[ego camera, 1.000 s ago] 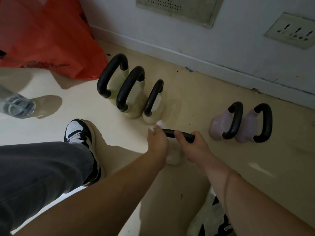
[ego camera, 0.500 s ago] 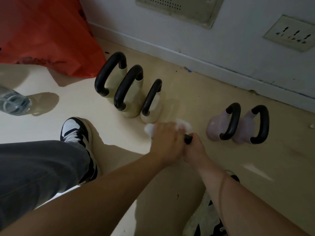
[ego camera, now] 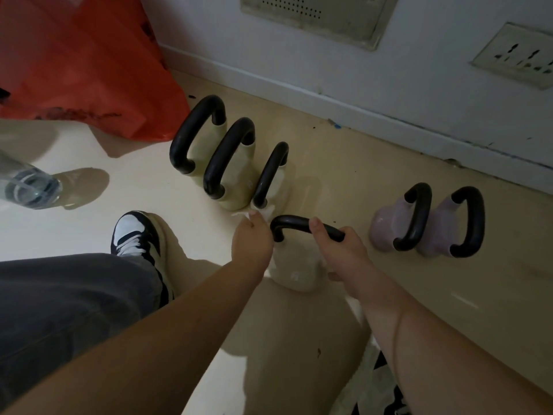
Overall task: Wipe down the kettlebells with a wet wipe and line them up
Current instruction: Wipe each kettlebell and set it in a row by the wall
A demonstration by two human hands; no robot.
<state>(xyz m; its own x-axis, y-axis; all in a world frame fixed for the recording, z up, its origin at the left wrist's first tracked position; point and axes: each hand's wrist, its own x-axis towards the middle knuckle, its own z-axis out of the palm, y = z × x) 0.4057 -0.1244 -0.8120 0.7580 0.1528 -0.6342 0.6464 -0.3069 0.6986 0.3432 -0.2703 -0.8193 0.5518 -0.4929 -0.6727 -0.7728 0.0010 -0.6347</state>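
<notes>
Evidently to steady it for wiping, the right hand grips the cream kettlebell handle; just beside, the left hand pinches a wet wipe.

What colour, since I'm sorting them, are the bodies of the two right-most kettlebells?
The pair of kettlebells has pale lilac-pink bodies, best seen in the head view.

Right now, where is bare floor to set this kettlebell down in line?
Free: the floor gap between the three cream kettlebells and the pink pair, and the strip along the baseboard behind them. Crowded: left of the row, with the orange bag, bottle and shoe.
</notes>
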